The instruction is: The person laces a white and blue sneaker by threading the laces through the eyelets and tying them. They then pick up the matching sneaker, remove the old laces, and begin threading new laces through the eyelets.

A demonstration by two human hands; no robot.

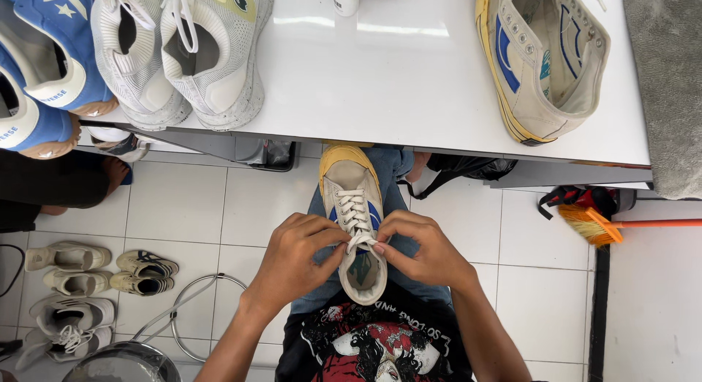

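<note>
A cream canvas sneaker (349, 195) with a yellow sole, blue side stripes and white laces rests on my lap, toe pointing away from me. My left hand (296, 256) and my right hand (424, 252) meet over its tongue, each pinching an end of the white lace (358, 241) near the top eyelets. The matching sneaker (545, 57) lies unlaced on its side at the right of the white table (395, 67).
On the table's left stand two grey knit trainers (179, 49) and two blue sneakers (44, 67). Several pale shoes (88, 276) sit on the tiled floor at the left, by a metal ring stand (191, 316). An orange broom (599, 222) lies at the right. Another person's foot (113, 170) shows under the table.
</note>
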